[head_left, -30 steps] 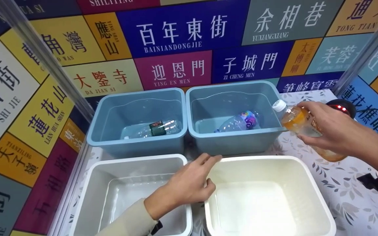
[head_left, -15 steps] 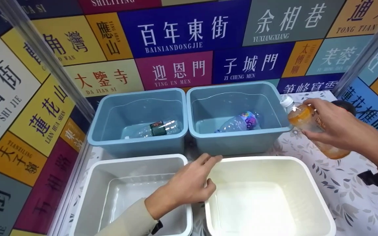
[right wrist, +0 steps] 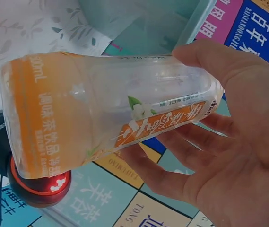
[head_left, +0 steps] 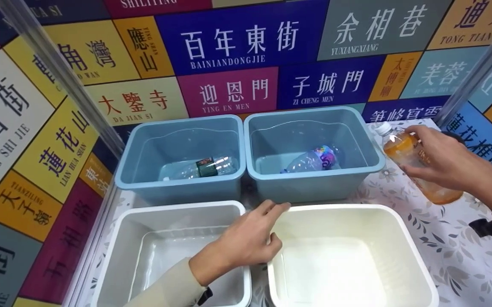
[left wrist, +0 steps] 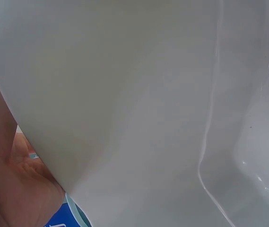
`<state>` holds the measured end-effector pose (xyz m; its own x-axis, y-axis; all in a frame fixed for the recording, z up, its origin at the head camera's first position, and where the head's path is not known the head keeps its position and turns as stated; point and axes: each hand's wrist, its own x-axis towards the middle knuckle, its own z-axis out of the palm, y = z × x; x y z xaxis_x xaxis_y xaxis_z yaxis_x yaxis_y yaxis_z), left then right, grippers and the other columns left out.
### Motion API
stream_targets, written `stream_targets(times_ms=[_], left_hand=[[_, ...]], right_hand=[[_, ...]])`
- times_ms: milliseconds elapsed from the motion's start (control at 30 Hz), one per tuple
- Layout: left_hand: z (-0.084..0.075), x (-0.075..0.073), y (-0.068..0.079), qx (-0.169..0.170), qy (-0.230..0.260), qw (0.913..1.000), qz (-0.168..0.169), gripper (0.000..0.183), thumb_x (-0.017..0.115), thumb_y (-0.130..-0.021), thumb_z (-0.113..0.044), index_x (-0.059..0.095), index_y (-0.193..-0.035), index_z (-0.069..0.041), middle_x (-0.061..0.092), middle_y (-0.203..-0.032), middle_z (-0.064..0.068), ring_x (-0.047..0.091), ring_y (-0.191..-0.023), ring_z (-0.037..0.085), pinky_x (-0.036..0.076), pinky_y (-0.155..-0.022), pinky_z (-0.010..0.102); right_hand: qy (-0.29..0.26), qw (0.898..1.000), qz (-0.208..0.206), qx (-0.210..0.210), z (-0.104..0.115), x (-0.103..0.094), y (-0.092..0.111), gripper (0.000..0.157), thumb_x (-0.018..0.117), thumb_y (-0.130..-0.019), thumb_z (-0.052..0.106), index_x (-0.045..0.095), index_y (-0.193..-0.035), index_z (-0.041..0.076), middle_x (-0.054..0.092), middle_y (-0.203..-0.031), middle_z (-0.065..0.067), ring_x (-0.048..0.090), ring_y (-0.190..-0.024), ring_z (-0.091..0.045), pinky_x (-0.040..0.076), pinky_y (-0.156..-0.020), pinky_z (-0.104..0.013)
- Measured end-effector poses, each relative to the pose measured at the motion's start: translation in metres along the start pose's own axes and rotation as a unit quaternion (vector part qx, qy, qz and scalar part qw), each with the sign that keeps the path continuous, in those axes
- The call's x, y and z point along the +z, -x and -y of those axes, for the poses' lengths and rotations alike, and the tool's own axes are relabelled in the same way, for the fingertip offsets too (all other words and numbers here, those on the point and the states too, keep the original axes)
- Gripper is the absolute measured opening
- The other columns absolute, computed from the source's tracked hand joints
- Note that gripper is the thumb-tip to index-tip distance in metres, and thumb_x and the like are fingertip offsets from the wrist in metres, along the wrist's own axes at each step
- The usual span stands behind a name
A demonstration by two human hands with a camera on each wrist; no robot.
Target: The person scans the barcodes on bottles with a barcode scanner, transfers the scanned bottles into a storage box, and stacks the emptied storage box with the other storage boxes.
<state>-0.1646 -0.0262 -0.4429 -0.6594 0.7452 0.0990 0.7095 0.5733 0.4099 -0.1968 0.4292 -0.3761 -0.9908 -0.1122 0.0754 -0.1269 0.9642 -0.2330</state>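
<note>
In the head view my right hand [head_left: 446,160] grips a clear plastic drink bottle [head_left: 425,179] with an orange label and white cap. It holds the bottle tilted, cap toward the right blue bin [head_left: 310,184], just outside that bin's right rim. The right wrist view shows thumb and fingers around the bottle [right wrist: 96,104]. My left hand [head_left: 246,238] lies over the gap between the white bin [head_left: 115,238] and the cream bin [head_left: 412,247], fingers bent loosely, one fingertip at the cream bin's rim. In the left wrist view, a bin wall covers part of this hand [left wrist: 21,189].
A clear bottle with a green label [head_left: 206,167] lies in the left blue bin [head_left: 177,194]. Another with a purple label [head_left: 314,158] lies in the right one. A dark round device with red lights [right wrist: 39,184] stands behind my right hand on the leaf-patterned cloth [head_left: 463,256].
My right hand has carried the bottle a little rightward, away from the right blue bin's edge. The left hand has stayed in place.
</note>
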Motion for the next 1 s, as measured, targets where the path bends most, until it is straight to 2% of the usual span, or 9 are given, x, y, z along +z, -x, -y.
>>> stream_targets(times_ms=[333, 600, 800, 1000], left_hand=[[0.001, 0.002, 0.001, 0.012, -0.009, 0.9998, -0.016, 0.070, 0.061, -0.091, -0.013, 0.049, -0.160, -0.013, 0.065, -0.136, 0.008, 0.067, -0.100, 0.017, 0.062, -0.083, 0.034], [0.002, 0.003, 0.000, 0.016, -0.005, 0.9997, -0.018, 0.070, 0.060, -0.090, -0.013, 0.050, -0.159, -0.012, 0.065, -0.135, 0.008, 0.067, -0.099, 0.017, 0.061, -0.081, 0.034], [0.002, 0.002, 0.000, 0.017, -0.008, 0.9997, -0.018, 0.070, 0.061, -0.090, -0.013, 0.050, -0.159, -0.012, 0.065, -0.135, 0.009, 0.067, -0.099, 0.017, 0.062, -0.082, 0.034], [0.002, 0.001, 0.001, 0.015, -0.003, 0.9998, -0.014, 0.070, 0.060, -0.090, -0.013, 0.049, -0.160, -0.012, 0.065, -0.137, 0.009, 0.067, -0.100, 0.018, 0.062, -0.083, 0.034]], right_hand=[[0.000, 1.000, -0.005, 0.018, -0.018, 0.004, -0.004, 0.086, 0.085, -0.091, 0.024, 0.035, -0.154, -0.006, 0.053, -0.135, -0.037, 0.055, -0.113, -0.055, 0.059, -0.086, -0.071], [-0.020, 0.998, -0.015, 0.049, -0.029, 0.008, -0.004, 0.085, 0.083, -0.092, 0.022, 0.033, -0.156, -0.004, 0.048, -0.138, -0.038, 0.054, -0.111, -0.058, 0.058, -0.086, -0.075], [-0.017, 0.998, -0.029, 0.052, -0.037, 0.010, -0.002, 0.086, 0.084, -0.091, 0.020, 0.031, -0.156, -0.005, 0.049, -0.133, -0.038, 0.055, -0.105, -0.057, 0.061, -0.079, -0.071], [-0.016, 0.998, -0.032, 0.044, -0.042, 0.011, -0.001, 0.083, 0.085, -0.090, 0.018, 0.034, -0.152, -0.006, 0.050, -0.131, -0.039, 0.060, -0.101, -0.056, 0.064, -0.069, -0.060]])
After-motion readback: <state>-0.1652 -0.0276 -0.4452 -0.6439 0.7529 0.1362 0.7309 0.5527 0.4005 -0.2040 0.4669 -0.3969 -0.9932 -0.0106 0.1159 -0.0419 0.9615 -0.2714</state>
